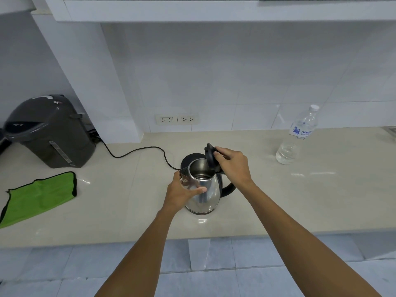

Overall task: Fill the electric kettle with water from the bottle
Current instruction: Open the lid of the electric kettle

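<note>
A steel electric kettle (pixel 209 194) with a black handle stands on the beige counter (pixel 300 200), in front of its black base (pixel 189 157). My left hand (pixel 182 192) wraps around the kettle's body. My right hand (pixel 232 162) grips the black lid (pixel 210 156), which is tipped up and open, so the dark inside shows. A clear water bottle (pixel 299 136) with a white cap on and a blue label stands upright at the right, apart from both hands, with a little water at its bottom.
A dark grey hot-water dispenser (pixel 49 131) sits at the left rear, its black cord (pixel 137 150) trailing toward the kettle base. A green cloth (pixel 39 197) lies at the left front. Two wall sockets (pixel 176 119) are on the tiled wall. The counter's front edge runs below the kettle.
</note>
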Demonstrator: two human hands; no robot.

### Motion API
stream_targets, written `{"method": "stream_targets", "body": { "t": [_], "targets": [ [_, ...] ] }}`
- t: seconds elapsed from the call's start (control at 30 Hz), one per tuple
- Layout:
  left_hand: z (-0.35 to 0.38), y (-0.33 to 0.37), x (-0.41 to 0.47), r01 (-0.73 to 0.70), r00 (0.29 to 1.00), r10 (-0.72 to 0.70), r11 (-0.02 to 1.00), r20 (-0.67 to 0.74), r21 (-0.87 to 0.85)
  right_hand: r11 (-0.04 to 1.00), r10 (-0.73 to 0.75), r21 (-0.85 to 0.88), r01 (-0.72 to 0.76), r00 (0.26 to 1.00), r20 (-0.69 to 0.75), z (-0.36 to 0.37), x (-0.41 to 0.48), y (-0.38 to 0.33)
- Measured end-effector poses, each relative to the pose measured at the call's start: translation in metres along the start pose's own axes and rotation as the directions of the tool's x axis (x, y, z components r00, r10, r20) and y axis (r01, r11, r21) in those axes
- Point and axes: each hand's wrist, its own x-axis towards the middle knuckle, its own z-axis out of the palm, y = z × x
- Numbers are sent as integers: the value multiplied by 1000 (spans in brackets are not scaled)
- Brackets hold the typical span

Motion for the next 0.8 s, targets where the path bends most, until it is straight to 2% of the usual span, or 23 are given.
{"method": "stream_targets", "body": {
  "t": [0.27, 0.47, 0.8],
  "targets": [
    [0, 0, 0, -14, 1000, 14, 1000, 9, 12, 944, 145, 304, -130, 989, -29, -10, -1, 19],
    [-1, -1, -1, -20, 1000, 20, 999, 4, 34, 803, 231, 564, -193, 973, 5, -17, -7, 27],
    [0, -1, -2, -37, 999, 36, 998, 13, 50, 640, 346, 729, -242, 938, 8, -23, -9, 55]
  ]
}}
